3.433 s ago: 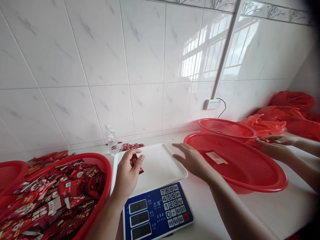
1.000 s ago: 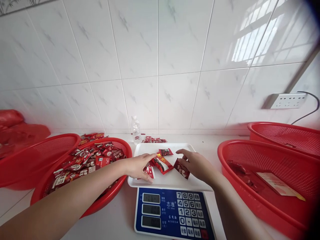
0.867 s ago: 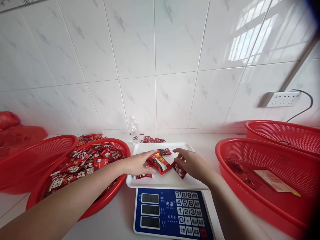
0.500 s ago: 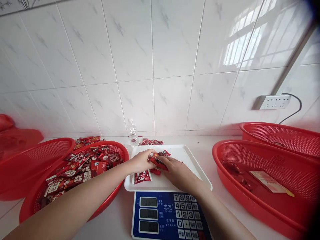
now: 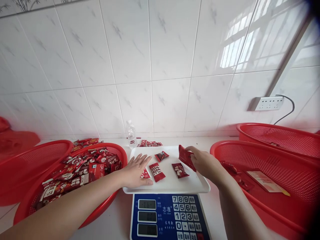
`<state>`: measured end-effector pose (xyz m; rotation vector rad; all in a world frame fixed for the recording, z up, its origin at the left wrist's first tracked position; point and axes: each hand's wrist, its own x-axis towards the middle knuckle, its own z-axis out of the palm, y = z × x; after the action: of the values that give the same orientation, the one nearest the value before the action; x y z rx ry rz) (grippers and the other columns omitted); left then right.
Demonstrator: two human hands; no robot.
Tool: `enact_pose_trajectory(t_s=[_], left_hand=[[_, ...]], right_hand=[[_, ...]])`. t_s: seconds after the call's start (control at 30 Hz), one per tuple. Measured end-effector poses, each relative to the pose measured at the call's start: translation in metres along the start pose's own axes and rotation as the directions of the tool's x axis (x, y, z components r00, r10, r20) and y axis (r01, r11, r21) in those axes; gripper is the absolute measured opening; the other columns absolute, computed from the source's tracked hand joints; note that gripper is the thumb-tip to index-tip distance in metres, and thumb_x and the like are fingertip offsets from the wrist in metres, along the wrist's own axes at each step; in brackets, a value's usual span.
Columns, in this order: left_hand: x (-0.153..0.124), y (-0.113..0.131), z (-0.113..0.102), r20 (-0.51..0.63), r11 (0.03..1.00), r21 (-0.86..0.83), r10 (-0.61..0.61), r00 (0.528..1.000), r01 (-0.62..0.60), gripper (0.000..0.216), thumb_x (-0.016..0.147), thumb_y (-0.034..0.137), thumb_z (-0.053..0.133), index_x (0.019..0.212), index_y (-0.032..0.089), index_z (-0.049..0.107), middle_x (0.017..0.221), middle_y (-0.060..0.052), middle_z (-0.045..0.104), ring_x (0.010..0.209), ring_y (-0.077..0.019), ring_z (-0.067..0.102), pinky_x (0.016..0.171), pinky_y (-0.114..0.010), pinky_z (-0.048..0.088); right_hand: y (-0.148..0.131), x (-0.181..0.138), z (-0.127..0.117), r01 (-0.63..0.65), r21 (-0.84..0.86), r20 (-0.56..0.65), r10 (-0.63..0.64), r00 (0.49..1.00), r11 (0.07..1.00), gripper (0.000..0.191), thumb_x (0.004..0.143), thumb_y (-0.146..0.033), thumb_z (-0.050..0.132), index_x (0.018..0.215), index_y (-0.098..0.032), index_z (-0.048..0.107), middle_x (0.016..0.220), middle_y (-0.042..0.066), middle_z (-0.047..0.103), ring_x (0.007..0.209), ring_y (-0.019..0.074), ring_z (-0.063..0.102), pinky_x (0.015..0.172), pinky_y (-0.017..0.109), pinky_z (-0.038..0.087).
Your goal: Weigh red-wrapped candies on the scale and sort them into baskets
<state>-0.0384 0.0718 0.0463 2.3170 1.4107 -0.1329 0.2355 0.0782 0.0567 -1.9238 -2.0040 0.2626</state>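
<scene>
My left hand [image 5: 136,170] lies flat with its fingers spread over the left side of the white scale tray [image 5: 172,188]. Under it, a red-and-white packet [image 5: 145,174] is partly covered. My right hand [image 5: 203,162] grips a red snack packet [image 5: 185,157] above the tray's right side. Between the hands, a red packet with white lettering [image 5: 157,172], a small dark-red packet [image 5: 162,156] and a brownish-red packet [image 5: 180,170] lie apart on the tray. The blue keypad panel of the weighing scale [image 5: 168,213] faces me below the tray.
At the left, a red basket [image 5: 122,155] is heaped with snack packets. A second red basket [image 5: 215,146] at the right holds a few packets and a card [image 5: 268,181]. Behind the tray stand a clear plastic bottle [image 5: 131,135] and more packets [image 5: 150,143]. A power strip [image 5: 268,103] hangs on the wall.
My hands have moved apart from their cluster of packets. The left has opened flat on the tray; the right has moved right with a red packet. Several packets now lie spread out.
</scene>
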Motion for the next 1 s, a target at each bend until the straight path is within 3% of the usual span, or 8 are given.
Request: enact_pose_trajectory(t_s=[0.2, 0.37, 0.47, 0.6, 0.73, 0.8, 0.9, 1.0], left_hand=[[0.035, 0.020, 0.008, -0.117, 0.984, -0.153, 0.071, 0.991, -0.089, 0.102, 0.075, 0.073, 0.043, 0.147, 0.017, 0.000, 0.154, -0.015, -0.002, 0.140, -0.0317, -0.007, 0.110, -0.055, 0.004], [0.058, 0.029, 0.002, -0.213, 0.979, -0.144, 0.111, 0.971, -0.143, 0.094, 0.078, 0.071, 0.040, 0.147, 0.018, 0.007, 0.154, -0.013, 0.003, 0.140, -0.0309, -0.005, 0.111, -0.053, 0.003], [0.065, 0.033, 0.002, -0.189, 0.986, -0.081, 0.131, 0.973, -0.149, 0.095, 0.076, 0.072, 0.041, 0.146, 0.015, 0.013, 0.154, -0.014, 0.009, 0.140, -0.0323, -0.002, 0.111, -0.052, 0.004], [0.065, 0.039, 0.006, -0.216, 0.982, -0.024, 0.177, 0.960, -0.186, 0.087, 0.074, 0.071, 0.047, 0.139, 0.014, 0.035, 0.148, -0.017, 0.026, 0.136, -0.0353, 0.021, 0.109, -0.049, 0.019], [0.060, 0.042, 0.011, -0.344, 0.971, 0.021, 0.232, 0.910, -0.239, 0.061, 0.078, 0.063, 0.048, 0.117, 0.017, 0.053, 0.120, -0.014, 0.052, 0.111, -0.0318, 0.048, 0.094, -0.045, 0.039], [0.057, 0.041, 0.013, -0.387, 0.963, 0.021, 0.255, 0.886, -0.268, 0.048, 0.080, 0.056, 0.050, 0.111, 0.019, 0.054, 0.110, -0.012, 0.055, 0.103, -0.0287, 0.052, 0.089, -0.043, 0.042], [0.054, 0.039, 0.013, -0.448, 0.950, -0.042, 0.257, 0.856, -0.308, 0.041, 0.085, 0.047, 0.048, 0.115, 0.018, 0.050, 0.117, -0.012, 0.053, 0.109, -0.0262, 0.049, 0.094, -0.041, 0.039], [0.049, 0.034, 0.007, -0.463, 0.953, -0.167, 0.150, 0.874, -0.252, 0.037, 0.090, 0.039, 0.040, 0.119, 0.018, 0.047, 0.126, -0.013, 0.050, 0.119, -0.0238, 0.044, 0.101, -0.039, 0.035]], right_hand=[[-0.005, 0.002, 0.010, 0.131, 0.206, 0.074, -0.149, 0.986, 0.970, 0.035, 0.085, -0.016, 0.033, 0.111, -0.024, 0.056, 0.085, 0.004, 0.068, 0.072, 0.0162, 0.061, 0.060, 0.024, 0.038], [-0.002, 0.005, 0.006, 0.076, 0.231, 0.038, -0.088, 0.995, 0.970, 0.037, 0.084, -0.015, 0.032, 0.114, -0.022, 0.054, 0.087, 0.005, 0.069, 0.075, 0.0168, 0.062, 0.062, 0.025, 0.040], [0.002, 0.006, 0.003, 0.043, 0.227, 0.023, -0.050, 0.999, 0.973, 0.038, 0.085, -0.016, 0.031, 0.115, -0.020, 0.053, 0.091, 0.007, 0.068, 0.077, 0.0180, 0.062, 0.064, 0.026, 0.041], [0.007, 0.011, 0.006, 0.048, 0.222, 0.021, -0.053, 0.998, 0.974, 0.037, 0.085, -0.015, 0.030, 0.113, -0.018, 0.054, 0.099, 0.009, 0.068, 0.087, 0.0194, 0.062, 0.070, 0.028, 0.043], [0.009, 0.015, 0.015, 0.087, 0.201, 0.020, -0.093, 0.996, 0.976, 0.033, 0.086, -0.019, 0.034, 0.112, -0.019, 0.055, 0.104, 0.008, 0.067, 0.094, 0.0208, 0.060, 0.075, 0.030, 0.042], [0.008, 0.015, 0.019, 0.111, 0.188, 0.031, -0.119, 0.992, 0.976, 0.031, 0.087, -0.023, 0.037, 0.111, -0.020, 0.056, 0.102, 0.008, 0.067, 0.092, 0.0214, 0.060, 0.074, 0.030, 0.042], [0.005, 0.012, 0.020, 0.154, 0.170, 0.039, -0.163, 0.986, 0.973, 0.032, 0.087, -0.027, 0.039, 0.112, -0.020, 0.057, 0.104, 0.008, 0.067, 0.095, 0.0227, 0.060, 0.076, 0.032, 0.042], [0.003, 0.009, 0.017, 0.178, 0.157, 0.030, -0.185, 0.982, 0.971, 0.037, 0.088, -0.031, 0.040, 0.120, -0.020, 0.054, 0.119, 0.010, 0.061, 0.110, 0.0246, 0.053, 0.085, 0.034, 0.040]])
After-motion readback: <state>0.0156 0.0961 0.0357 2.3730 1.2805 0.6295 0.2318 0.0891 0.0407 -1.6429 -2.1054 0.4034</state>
